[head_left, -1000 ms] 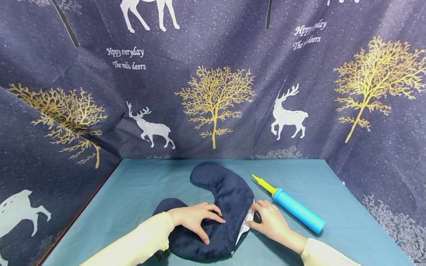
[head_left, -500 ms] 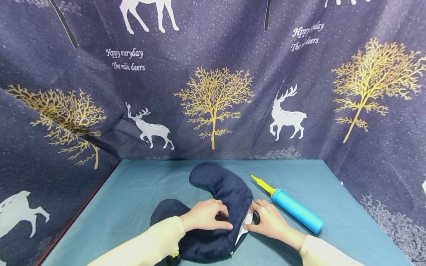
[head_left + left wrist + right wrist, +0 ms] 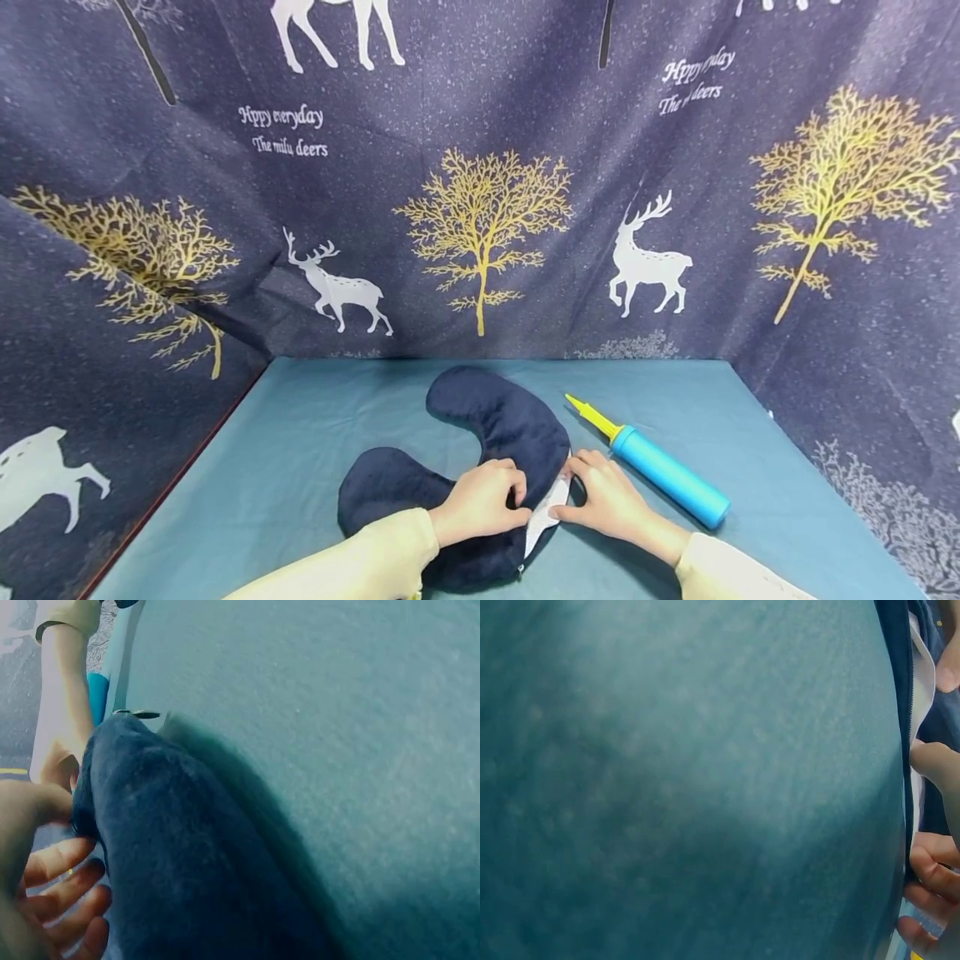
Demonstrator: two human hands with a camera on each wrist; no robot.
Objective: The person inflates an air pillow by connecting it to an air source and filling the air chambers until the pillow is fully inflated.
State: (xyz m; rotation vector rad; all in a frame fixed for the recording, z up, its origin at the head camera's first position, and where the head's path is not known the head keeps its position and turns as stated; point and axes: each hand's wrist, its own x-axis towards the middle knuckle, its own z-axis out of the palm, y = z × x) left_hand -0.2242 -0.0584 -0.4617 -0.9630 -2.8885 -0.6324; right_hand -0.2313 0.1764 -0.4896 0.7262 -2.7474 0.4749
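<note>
A navy neck pillow [image 3: 521, 417] is laid on the teal cloth [image 3: 330, 410], its unzipped, white-lined opening [image 3: 539, 528] slanted lengthwise between both hands. The opening's outer side is gripped by the right hand [image 3: 611, 500], thumb and fingertips set apart along it; its inner edge is reached by the left hand [image 3: 482, 502], fingers bent, though whether anything is pinched cannot be told. Farther right, a blue pump [image 3: 670, 475] is seen untouched.
</note>
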